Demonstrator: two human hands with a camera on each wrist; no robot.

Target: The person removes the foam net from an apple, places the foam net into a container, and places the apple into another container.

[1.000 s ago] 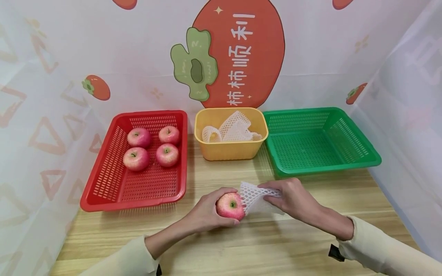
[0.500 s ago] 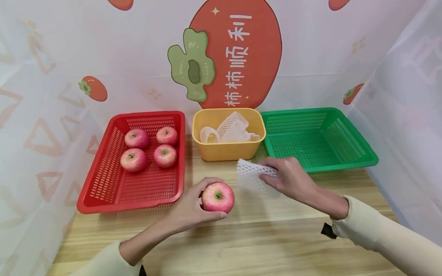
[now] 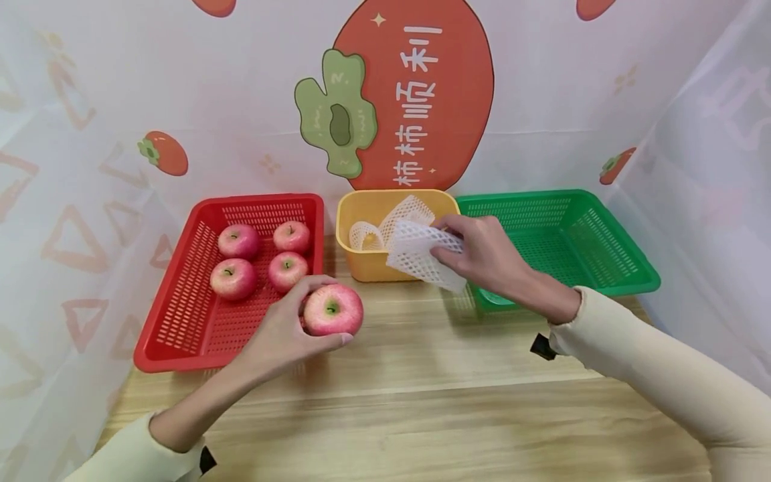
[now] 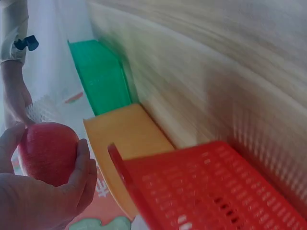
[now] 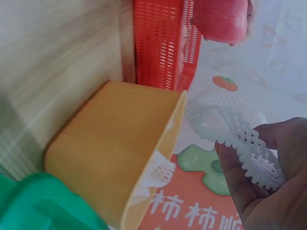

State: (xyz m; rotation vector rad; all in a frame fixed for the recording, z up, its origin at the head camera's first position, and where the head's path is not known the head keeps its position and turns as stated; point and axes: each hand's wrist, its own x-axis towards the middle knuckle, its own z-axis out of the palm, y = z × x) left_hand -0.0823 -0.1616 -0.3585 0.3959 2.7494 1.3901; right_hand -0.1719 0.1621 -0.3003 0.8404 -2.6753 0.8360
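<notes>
My left hand [image 3: 280, 335] grips a pink-red apple [image 3: 333, 310] just off the front right corner of the red basket [image 3: 144, 348]. In the left wrist view, its fingers curl round the apple [image 4: 48, 153]. My right hand [image 3: 490, 258] pinches a white foam net sleeve [image 3: 421, 254], held over the front rim of the yellow bin [image 3: 391, 268]. The right wrist view shows the sleeve [image 5: 240, 139] hanging loose with its mouth spread. More foam net sleeves [image 3: 367, 234] lie in the yellow bin, partly hidden by the held one.
Several apples [image 3: 233, 279] sit in the red basket. To the right of the bin stands a green basket [image 3: 647, 278], partly covered by the right hand. All three containers stand on a wooden table [image 3: 421, 415] before a printed cloth backdrop [image 3: 241, 80].
The apple and the foam sleeve have come apart. My left hand has carried the apple left and away toward the red basket; my right hand has lifted the sleeve forward to the yellow bin.
</notes>
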